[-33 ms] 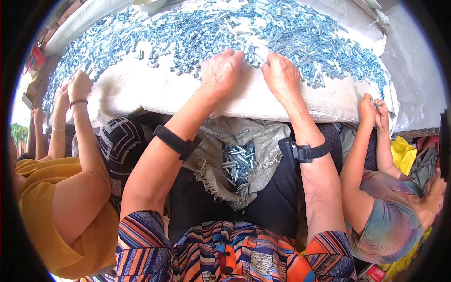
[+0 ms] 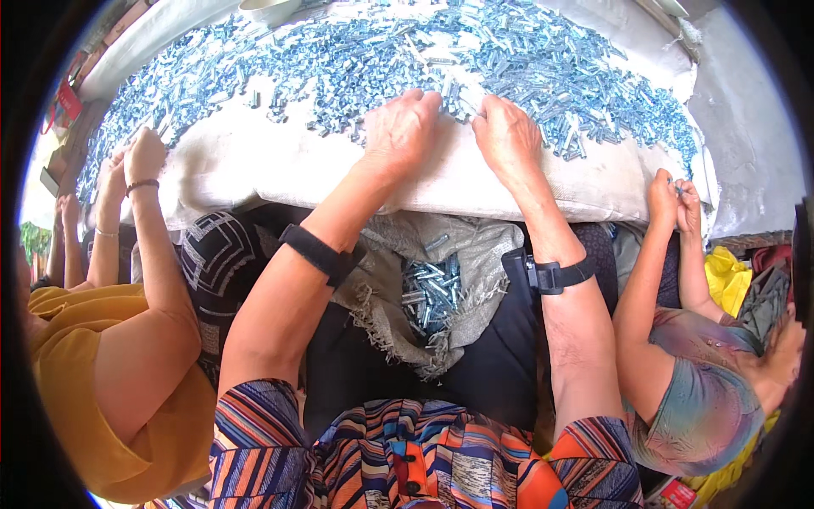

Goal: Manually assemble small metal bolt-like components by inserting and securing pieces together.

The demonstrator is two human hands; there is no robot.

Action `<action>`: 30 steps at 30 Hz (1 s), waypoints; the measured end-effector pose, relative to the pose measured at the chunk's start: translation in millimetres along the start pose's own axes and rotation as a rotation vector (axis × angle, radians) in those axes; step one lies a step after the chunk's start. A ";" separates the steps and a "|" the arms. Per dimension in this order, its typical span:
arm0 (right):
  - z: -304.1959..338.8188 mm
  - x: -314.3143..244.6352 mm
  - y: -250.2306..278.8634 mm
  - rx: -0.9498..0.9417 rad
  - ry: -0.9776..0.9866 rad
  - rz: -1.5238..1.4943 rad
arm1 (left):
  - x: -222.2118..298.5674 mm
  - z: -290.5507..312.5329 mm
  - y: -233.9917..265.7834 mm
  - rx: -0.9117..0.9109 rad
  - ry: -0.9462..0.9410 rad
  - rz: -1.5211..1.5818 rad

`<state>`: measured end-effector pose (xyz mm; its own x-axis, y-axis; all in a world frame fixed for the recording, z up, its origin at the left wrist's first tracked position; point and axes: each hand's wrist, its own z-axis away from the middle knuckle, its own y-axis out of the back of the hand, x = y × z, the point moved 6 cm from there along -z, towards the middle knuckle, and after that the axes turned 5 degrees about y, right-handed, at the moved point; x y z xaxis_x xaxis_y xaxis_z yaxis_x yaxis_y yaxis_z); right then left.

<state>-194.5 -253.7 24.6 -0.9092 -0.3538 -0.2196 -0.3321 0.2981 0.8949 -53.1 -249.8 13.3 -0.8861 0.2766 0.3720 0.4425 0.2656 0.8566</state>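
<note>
Nothing visibly moved; hands [image 2: 400, 129] [image 2: 510, 136] curl beside shiny pieces [image 2: 339, 93].

We hold our curled left hand [image 2: 398, 130] and right hand [image 2: 509, 131] apart, upper center, forearms [image 2: 335, 216] slanting inward below.

The left hand [image 2: 400, 131] and right hand [image 2: 510, 134] conceal most of their fingers [image 2: 431, 101] — any held piece cannot be confirmed. The bowl [image 2: 268, 11] is cut off by the upper edge. Metal pieces [image 2: 348, 41] (far side) are too small to distinguish individually. A co-worker in yellow [image 2: 93, 399] — left side — is partly cropped.
</note>
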 end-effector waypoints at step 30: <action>102.4 -47.6 34.1 -0.121 -0.246 -1.497 | 15.0 104.2 40.1 -0.465 0.392 1.584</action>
<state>-188.3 -136.0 25.8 0.2133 -0.0996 -0.9719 -0.9469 -0.2658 -0.1806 -34.3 -138.7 16.0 0.3435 -0.2617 0.9019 0.8507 -0.3201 -0.4169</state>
